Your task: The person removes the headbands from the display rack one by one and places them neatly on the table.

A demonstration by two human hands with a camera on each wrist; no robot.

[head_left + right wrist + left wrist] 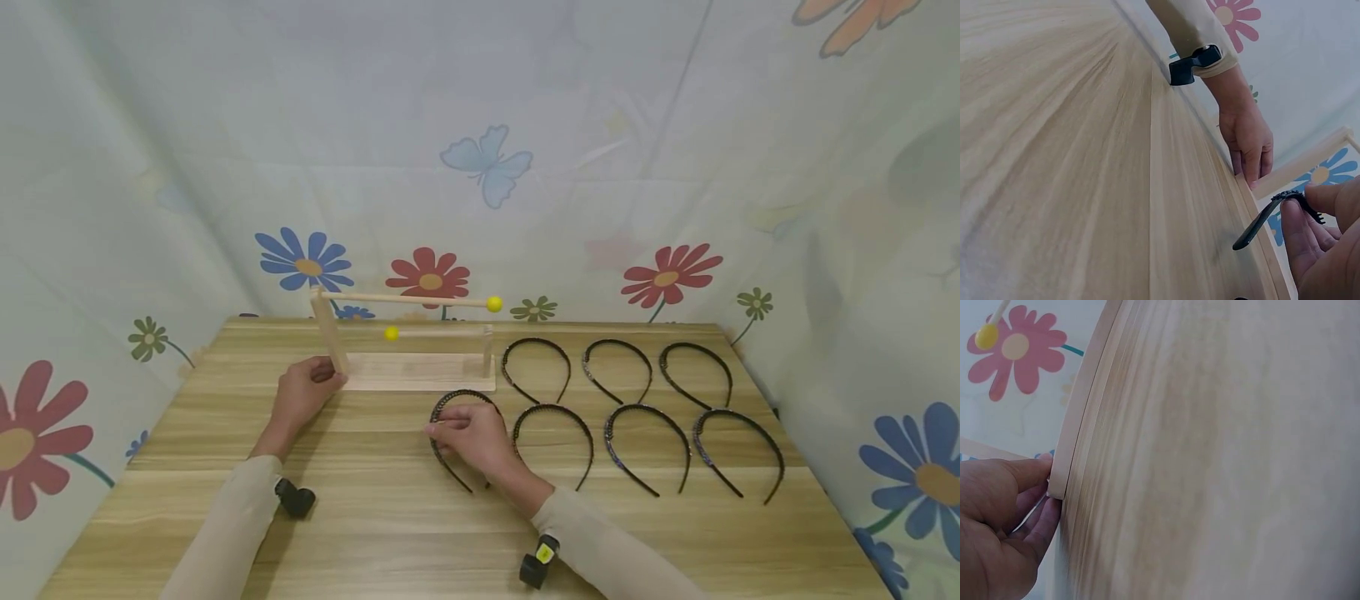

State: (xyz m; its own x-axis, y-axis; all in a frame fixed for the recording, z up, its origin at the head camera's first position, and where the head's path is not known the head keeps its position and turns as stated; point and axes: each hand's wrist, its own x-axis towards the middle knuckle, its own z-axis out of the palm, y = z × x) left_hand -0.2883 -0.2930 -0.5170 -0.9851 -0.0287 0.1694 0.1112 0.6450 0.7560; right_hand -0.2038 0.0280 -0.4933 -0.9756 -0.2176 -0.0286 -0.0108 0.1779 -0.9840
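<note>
In the head view, a wooden stand point(416, 382) has an upright post at each end, each carrying a rod tipped with a yellow ball point(494, 305). My left hand point(303, 392) grips the left end of its base, thumb and fingers about the corner point(1059, 481) in the left wrist view. A black toothed headband point(442, 403) is pinched between the thumb and fingers of my right hand point(480, 437), in front of the stand. From the right wrist, the headband point(1260, 225) shows above the tabletop, and part of it lies behind my fingers.
Several more black headbands lie right of the stand in two rows, among them a back-row headband point(536, 340) and a front-row headband point(645, 407). Some have sparkly sides. Flower-printed cloth point(570, 225) hangs behind and beside the wooden table point(375, 533).
</note>
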